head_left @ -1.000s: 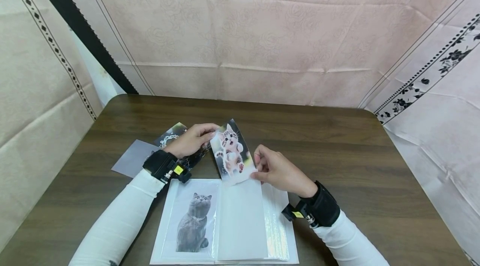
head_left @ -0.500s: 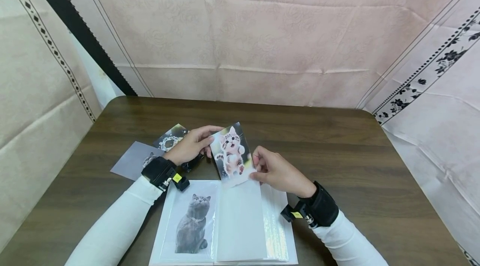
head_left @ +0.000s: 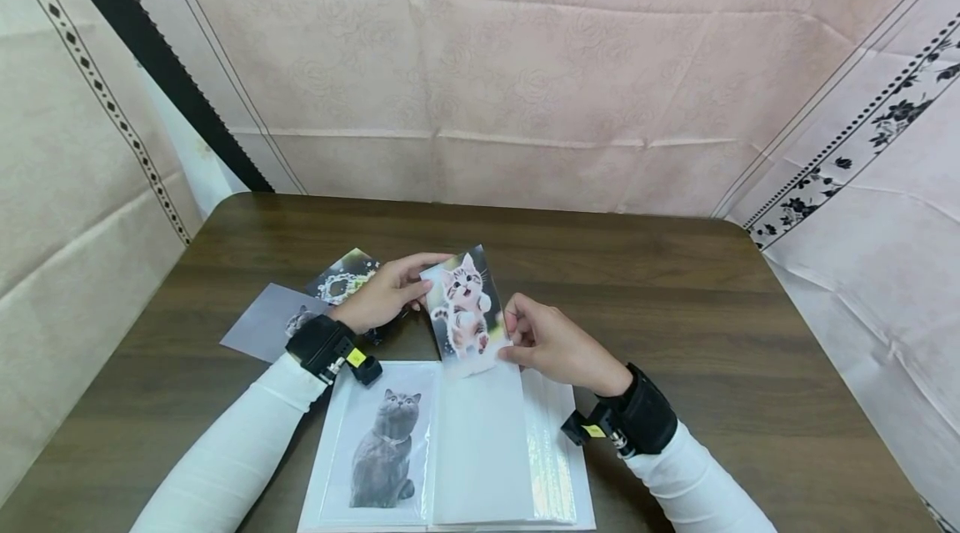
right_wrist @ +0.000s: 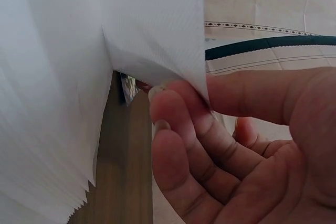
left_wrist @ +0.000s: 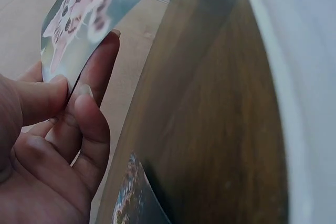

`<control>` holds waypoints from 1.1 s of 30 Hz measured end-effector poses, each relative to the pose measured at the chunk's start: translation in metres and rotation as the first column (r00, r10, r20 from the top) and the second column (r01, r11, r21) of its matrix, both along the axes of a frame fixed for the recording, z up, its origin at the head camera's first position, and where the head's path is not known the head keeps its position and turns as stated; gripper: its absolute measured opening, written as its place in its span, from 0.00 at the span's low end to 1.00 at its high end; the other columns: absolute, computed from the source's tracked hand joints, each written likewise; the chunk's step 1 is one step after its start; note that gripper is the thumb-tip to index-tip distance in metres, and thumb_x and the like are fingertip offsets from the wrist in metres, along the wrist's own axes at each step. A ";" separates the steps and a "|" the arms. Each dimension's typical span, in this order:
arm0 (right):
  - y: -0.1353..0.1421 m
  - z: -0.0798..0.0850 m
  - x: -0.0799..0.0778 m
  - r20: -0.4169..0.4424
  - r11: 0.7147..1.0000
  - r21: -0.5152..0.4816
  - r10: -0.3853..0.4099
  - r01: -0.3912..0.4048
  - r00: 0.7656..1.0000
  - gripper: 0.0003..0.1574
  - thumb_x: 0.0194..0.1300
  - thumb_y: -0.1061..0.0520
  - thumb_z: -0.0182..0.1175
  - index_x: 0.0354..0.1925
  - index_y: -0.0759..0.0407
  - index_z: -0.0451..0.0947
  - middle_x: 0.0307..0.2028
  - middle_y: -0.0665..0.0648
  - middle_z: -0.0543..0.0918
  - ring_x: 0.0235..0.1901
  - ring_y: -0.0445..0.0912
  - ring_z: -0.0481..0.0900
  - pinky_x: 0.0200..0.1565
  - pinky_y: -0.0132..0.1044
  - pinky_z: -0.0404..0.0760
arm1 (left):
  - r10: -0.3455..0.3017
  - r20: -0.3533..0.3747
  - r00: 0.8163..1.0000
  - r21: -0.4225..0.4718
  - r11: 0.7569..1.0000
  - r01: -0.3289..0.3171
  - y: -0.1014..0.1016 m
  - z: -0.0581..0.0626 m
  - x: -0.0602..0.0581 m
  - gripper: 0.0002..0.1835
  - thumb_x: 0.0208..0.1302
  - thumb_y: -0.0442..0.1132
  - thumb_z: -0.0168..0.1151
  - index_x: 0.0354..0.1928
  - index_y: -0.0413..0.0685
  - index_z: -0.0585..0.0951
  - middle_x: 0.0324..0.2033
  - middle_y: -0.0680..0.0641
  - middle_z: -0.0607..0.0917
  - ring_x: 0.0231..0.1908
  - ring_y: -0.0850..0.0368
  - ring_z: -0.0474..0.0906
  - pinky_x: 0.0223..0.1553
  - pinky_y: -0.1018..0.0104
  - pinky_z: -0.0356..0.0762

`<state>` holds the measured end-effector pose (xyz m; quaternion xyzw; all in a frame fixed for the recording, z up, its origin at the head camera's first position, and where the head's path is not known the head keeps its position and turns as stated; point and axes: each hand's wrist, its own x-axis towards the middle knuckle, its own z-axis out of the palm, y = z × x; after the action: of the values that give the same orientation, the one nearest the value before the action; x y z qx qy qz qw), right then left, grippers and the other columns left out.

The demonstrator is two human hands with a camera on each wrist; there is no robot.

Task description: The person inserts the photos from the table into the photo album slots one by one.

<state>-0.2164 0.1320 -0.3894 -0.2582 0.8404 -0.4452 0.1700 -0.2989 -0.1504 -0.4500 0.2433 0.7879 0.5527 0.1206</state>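
Note:
Between thumb and fingers, my left hand [head_left: 386,293] pinches the upper left edge of a kitten photo [head_left: 465,308]. The left wrist view shows this photo [left_wrist: 89,19] slightly bowed above the thumb. Its lower end sits at the top of a white sleeve page [head_left: 483,450], overlapping the upper edge. My right hand [head_left: 562,345] pinches that page's upper right corner, also plain in the right wrist view, where the page [right_wrist: 152,14] hangs from thumb and fingers. The page belongs to an open photo album [head_left: 311,508] lying on the table. A grey cat picture [head_left: 386,454] fills its left page.
Left of the album, a grey photo card [head_left: 266,320] and a dark photo card [head_left: 341,274] lie on the wooden table [head_left: 675,291], partly under my left forearm and hand. Patterned cloth [head_left: 525,82] hangs behind the table's far edge.
My left hand and the kitten photo's top have shifted slightly to the right and down, so the photo leans more to the right. My right hand keeps its pinch on the page corner.

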 end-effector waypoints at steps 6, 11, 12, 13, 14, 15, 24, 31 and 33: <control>0.000 0.000 0.000 -0.023 1.000 0.015 -0.003 0.004 1.000 0.18 0.58 0.62 0.65 0.38 0.61 0.65 0.26 0.55 0.77 0.25 0.46 0.74 0.28 0.33 0.74 | -0.009 -0.006 1.000 -0.024 1.000 0.008 0.004 0.002 0.002 0.23 0.72 0.37 0.49 0.67 0.62 0.69 0.43 0.45 0.82 0.33 0.48 0.78 0.36 0.55 0.77; 0.000 -0.002 -0.001 -0.037 1.000 0.018 0.001 0.000 0.999 0.17 0.59 0.62 0.65 0.38 0.61 0.64 0.25 0.54 0.76 0.24 0.45 0.73 0.27 0.32 0.71 | -0.004 -0.011 1.000 -0.046 0.999 0.004 0.006 0.001 0.004 0.23 0.72 0.38 0.50 0.66 0.66 0.70 0.41 0.46 0.82 0.32 0.50 0.77 0.35 0.56 0.78; 0.000 -0.002 -0.001 -0.038 1.000 0.018 0.001 0.000 0.999 0.17 0.59 0.62 0.65 0.38 0.60 0.64 0.25 0.54 0.76 0.24 0.45 0.72 0.27 0.32 0.70 | -0.005 -0.016 1.000 -0.048 0.999 0.004 0.007 0.001 0.005 0.23 0.72 0.38 0.50 0.66 0.66 0.70 0.40 0.46 0.82 0.32 0.50 0.77 0.35 0.56 0.78; 0.000 -0.002 -0.001 -0.039 1.000 0.019 0.000 0.001 0.999 0.17 0.59 0.62 0.65 0.38 0.60 0.64 0.25 0.54 0.76 0.24 0.45 0.72 0.27 0.32 0.70 | -0.005 -0.017 1.000 -0.050 0.999 0.004 0.007 0.001 0.005 0.23 0.72 0.38 0.50 0.66 0.66 0.70 0.40 0.46 0.81 0.32 0.51 0.77 0.34 0.57 0.78; 0.000 -0.002 -0.001 -0.038 1.000 0.018 -0.002 0.003 0.999 0.17 0.59 0.62 0.65 0.38 0.60 0.64 0.24 0.54 0.76 0.24 0.45 0.72 0.27 0.33 0.70 | -0.004 -0.019 1.000 -0.053 0.999 0.003 0.007 0.001 0.006 0.23 0.72 0.38 0.50 0.66 0.66 0.70 0.40 0.46 0.81 0.31 0.51 0.77 0.34 0.57 0.78; 0.000 -0.002 -0.001 -0.036 1.000 0.017 -0.004 0.005 0.999 0.17 0.59 0.62 0.65 0.38 0.60 0.64 0.24 0.54 0.76 0.24 0.45 0.72 0.27 0.33 0.71 | -0.002 -0.019 1.000 -0.055 0.998 0.000 0.007 0.000 0.007 0.23 0.72 0.38 0.50 0.66 0.67 0.71 0.39 0.46 0.81 0.31 0.51 0.77 0.34 0.57 0.78; -0.002 -0.002 -0.001 -0.030 1.000 0.019 -0.011 0.012 0.999 0.17 0.59 0.63 0.65 0.38 0.60 0.64 0.24 0.53 0.75 0.24 0.45 0.71 0.26 0.33 0.70 | 0.007 0.007 1.000 -0.052 0.999 -0.006 0.010 0.000 0.010 0.24 0.72 0.36 0.49 0.66 0.67 0.71 0.40 0.45 0.80 0.31 0.50 0.76 0.32 0.59 0.77; -0.002 -0.003 -0.001 -0.024 1.000 0.012 -0.015 0.015 1.000 0.18 0.59 0.63 0.65 0.37 0.60 0.63 0.24 0.53 0.75 0.24 0.46 0.72 0.27 0.33 0.71 | -0.009 0.008 1.000 -0.043 0.999 0.009 0.010 0.000 0.011 0.24 0.72 0.37 0.49 0.66 0.66 0.71 0.40 0.44 0.79 0.31 0.49 0.75 0.32 0.58 0.76; -0.002 -0.003 -0.001 -0.023 1.000 0.013 -0.017 0.017 1.000 0.18 0.59 0.63 0.65 0.37 0.60 0.63 0.24 0.54 0.75 0.24 0.46 0.72 0.27 0.33 0.71 | -0.009 0.011 1.000 -0.042 0.999 0.009 0.010 0.000 0.012 0.23 0.72 0.37 0.50 0.66 0.66 0.71 0.40 0.44 0.79 0.31 0.49 0.75 0.32 0.57 0.76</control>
<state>-0.2169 0.1303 -0.3921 -0.2550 0.8473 -0.4382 0.1583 -0.2873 -0.1400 -0.4503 0.2412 0.7976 0.5367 0.1326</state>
